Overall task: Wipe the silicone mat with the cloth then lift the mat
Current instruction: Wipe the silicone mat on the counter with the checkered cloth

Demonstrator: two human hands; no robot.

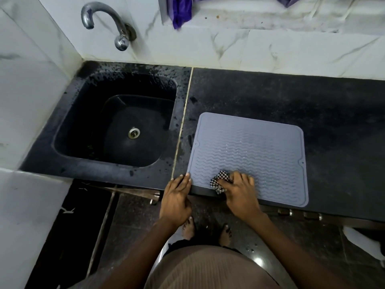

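Right hand (239,189) gripping checkered cloth (218,181), ribbed grey mat (250,147)

dark stone counter (312,105), grey silicone mat (250,147) lying flat on it

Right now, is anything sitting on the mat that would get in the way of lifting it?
Only the right hand pressing the cloth on the mat. The left hand rests at its corner.

The mat (250,151) lies on the counter (333,113), right of the sink (116,122), cloth (220,180) on its near edge
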